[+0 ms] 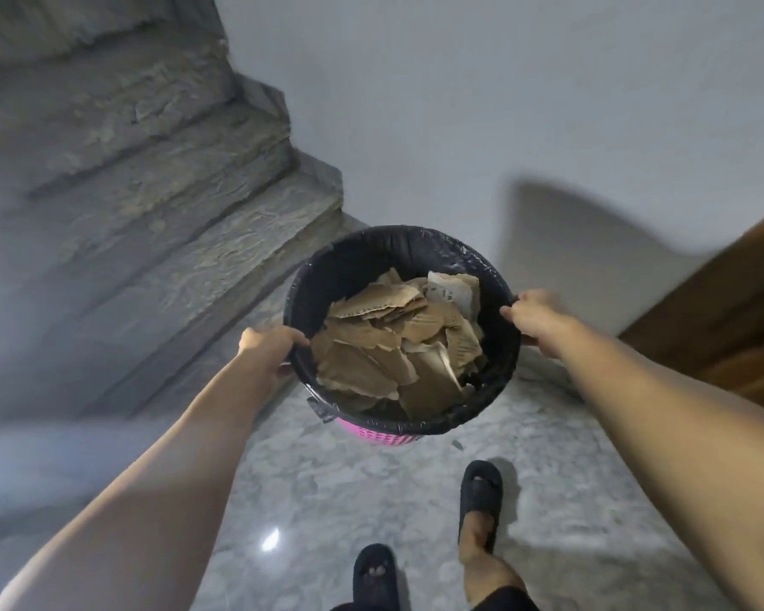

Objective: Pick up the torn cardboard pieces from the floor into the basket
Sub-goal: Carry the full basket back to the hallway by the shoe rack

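A pink basket (382, 435) lined with a black plastic bag is held above the floor in front of me. Several torn brown cardboard pieces (393, 350) fill it, with a pale printed piece at the back right. My left hand (268, 350) grips the rim on the left side. My right hand (532, 317) grips the rim on the right side. A tiny brown scrap (456, 444) lies on the floor just below the basket.
Grey stone stairs (151, 205) rise on the left. A white wall (503, 103) is straight ahead, and a brown wooden door (733, 310) is at the right. My feet in black slippers (479, 496) stand on the grey marble floor (327, 500).
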Motion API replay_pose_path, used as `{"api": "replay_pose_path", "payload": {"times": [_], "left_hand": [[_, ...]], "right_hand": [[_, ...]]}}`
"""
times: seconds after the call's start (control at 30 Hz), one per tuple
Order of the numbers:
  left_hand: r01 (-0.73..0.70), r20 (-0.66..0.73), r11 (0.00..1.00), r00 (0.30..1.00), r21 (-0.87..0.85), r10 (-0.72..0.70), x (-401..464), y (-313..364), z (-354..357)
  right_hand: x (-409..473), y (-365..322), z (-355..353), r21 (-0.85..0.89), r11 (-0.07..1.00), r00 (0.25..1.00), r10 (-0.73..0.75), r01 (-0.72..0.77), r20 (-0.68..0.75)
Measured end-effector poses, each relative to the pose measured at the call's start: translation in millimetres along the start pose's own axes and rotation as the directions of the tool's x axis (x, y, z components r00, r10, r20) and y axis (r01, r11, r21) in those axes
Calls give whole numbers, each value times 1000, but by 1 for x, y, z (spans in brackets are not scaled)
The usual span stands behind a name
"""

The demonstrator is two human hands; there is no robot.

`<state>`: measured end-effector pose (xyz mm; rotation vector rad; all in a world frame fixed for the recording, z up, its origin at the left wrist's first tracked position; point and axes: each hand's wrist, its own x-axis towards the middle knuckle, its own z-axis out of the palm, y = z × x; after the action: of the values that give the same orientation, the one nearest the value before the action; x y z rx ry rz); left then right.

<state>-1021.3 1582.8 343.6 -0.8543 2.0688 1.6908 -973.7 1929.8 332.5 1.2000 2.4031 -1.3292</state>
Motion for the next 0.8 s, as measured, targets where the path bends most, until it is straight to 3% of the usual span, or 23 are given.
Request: {"api": "replay_pose_path", "payload": {"times": [0.43, 0.8], "left_hand": [[-96, 350, 977, 936, 190, 23, -124, -30, 58], [-289, 621, 902, 783, 321, 30, -274, -109, 95]], "right_hand": [[-181, 122, -117, 259, 954, 968, 198, -153, -156], [-344, 292, -189, 415, 876, 870, 390, -248, -303]]}}
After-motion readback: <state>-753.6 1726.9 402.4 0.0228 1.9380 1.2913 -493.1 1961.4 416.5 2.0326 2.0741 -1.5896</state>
